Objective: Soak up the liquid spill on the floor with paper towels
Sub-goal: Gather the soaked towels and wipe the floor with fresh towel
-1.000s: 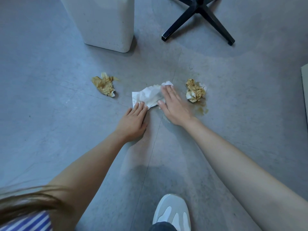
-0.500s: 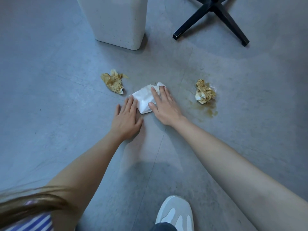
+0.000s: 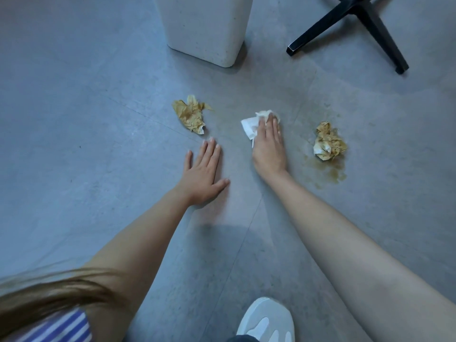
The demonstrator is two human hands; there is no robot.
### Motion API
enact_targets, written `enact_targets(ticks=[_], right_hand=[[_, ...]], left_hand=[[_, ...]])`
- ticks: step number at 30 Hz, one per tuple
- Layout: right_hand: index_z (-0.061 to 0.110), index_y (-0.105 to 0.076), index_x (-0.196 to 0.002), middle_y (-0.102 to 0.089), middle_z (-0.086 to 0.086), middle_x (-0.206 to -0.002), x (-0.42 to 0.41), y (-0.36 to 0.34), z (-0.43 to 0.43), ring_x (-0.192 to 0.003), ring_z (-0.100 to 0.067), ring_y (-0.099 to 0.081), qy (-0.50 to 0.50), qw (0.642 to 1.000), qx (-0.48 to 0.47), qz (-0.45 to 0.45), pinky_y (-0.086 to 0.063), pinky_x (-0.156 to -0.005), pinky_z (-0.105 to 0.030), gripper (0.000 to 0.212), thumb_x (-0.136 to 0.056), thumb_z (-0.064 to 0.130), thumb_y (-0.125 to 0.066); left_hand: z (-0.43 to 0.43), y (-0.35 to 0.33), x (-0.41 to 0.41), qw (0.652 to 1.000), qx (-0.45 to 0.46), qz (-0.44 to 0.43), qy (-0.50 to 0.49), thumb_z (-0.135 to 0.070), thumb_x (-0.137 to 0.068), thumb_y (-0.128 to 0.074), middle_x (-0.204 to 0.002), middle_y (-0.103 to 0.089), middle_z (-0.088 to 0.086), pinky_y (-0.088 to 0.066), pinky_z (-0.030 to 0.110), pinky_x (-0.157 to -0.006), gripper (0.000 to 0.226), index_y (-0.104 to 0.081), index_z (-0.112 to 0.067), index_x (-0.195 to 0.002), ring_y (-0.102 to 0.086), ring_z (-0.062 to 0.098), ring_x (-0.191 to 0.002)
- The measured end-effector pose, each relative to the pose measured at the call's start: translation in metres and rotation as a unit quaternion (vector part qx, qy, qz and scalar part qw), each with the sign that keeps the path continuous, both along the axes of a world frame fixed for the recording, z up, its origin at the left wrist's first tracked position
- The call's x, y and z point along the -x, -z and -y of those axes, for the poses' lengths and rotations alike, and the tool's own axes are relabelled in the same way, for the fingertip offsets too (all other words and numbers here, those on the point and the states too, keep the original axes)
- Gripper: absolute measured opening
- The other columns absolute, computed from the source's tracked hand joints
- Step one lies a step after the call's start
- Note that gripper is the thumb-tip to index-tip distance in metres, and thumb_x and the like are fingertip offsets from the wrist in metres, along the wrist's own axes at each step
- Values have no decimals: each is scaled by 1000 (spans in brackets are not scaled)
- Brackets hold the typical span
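Left hand (image 3: 202, 174) now off paper towel (image 3: 248, 126)

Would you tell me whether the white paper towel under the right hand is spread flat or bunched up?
Bunched up: the white paper towel shows crumpled folds beside the flat right hand pressing it.

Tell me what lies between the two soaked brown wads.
Head view: the right hand, pressing a white paper towel, lies between the left wad and the right wad.

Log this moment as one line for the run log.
right hand presses white paper towel on floor | left hand flat on floor | brown spill lies beside soaked wad
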State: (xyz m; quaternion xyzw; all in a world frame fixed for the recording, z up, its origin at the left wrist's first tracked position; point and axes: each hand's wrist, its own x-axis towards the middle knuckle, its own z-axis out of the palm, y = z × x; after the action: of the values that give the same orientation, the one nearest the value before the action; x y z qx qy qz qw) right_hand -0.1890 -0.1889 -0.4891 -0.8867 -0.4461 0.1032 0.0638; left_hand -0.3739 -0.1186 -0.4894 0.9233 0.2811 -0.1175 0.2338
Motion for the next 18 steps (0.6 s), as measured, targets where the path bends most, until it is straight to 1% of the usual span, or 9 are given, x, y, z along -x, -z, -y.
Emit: enact_targets(ticks=[1,3,6,8,10,13,15,17,18], right_hand=[[-1,-11,-150,-4,-22,-158,-8,-3,-5,-148,-31,-4,15,1000,-5,7,-2,-120,-35,59,-99,17,-35],[-1,-10,-151,-3,-21,-159,-21,-10,-13,-148,-32,-2,-6,1000,6,5,-3,-121,-37,60,-99,19,-34],[7,-2,-152,6,-12,-161,-30,-11,-21,-149,-26,5,-85,991,94,-43,-2,-120,-38,61,-102,28,-29],[7,1,-152,11,-11,-160,-32,-11,-23,-148,-24,9,-107,983,135,-56,1,-121,-37,61,-103,28,-27],[5,1,-152,11,-12,-160,-31,-12,-19,-148,-24,10,-100,984,136,-54,1,-121,-36,60,-103,26,-27],[2,-2,-151,7,-15,-160,-25,-13,10,-149,-25,7,-83,990,103,-38,-2,-121,-35,59,-103,22,-28],[2,-6,-151,3,-14,-160,-27,-12,39,-149,-24,3,-103,990,92,-29,-2,-119,-32,56,-103,18,-29],[4,-10,-152,-2,-13,-161,-37,-17,63,-149,-23,-3,-109,989,100,-7,-6,-118,-29,56,-101,11,-32],[5,-11,-152,-4,-12,-161,-42,-22,71,-149,-22,-5,-92,990,107,-4,-10,-117,-28,56,-100,8,-33]], left_hand=[[0,-1,-1,1000,1,-2,0,-56,-95,-33,-157,24,2,14,46,-115,84,14,-15,-151,25,13,-142],[0,-1,-2,1000,2,-7,1,-54,-96,-34,-157,26,1,14,46,-115,84,15,-15,-151,25,13,-143],[-1,0,-2,1000,0,-10,0,-55,-96,-34,-156,27,1,14,46,-115,83,16,-16,-151,26,13,-142],[-2,1,-1,1000,-1,-16,0,-55,-96,-33,-156,27,0,14,46,-115,83,16,-16,-151,26,12,-142],[-1,1,-1,1000,2,-22,1,-56,-96,-33,-156,27,0,14,45,-115,83,17,-17,-150,26,12,-142],[-2,0,-4,999,3,-32,3,-57,-95,-33,-156,28,0,15,44,-114,84,17,-18,-150,26,12,-142],[-2,-1,-5,999,2,-37,3,-57,-95,-33,-156,28,1,14,45,-114,84,17,-17,-150,26,14,-143],[-2,-1,-5,999,3,-37,3,-57,-95,-33,-156,27,1,13,46,-115,84,16,-17,-151,26,14,-143],[-2,-1,-5,999,4,-38,2,-57,-95,-33,-156,27,1,13,47,-115,84,16,-17,-151,25,15,-143]])
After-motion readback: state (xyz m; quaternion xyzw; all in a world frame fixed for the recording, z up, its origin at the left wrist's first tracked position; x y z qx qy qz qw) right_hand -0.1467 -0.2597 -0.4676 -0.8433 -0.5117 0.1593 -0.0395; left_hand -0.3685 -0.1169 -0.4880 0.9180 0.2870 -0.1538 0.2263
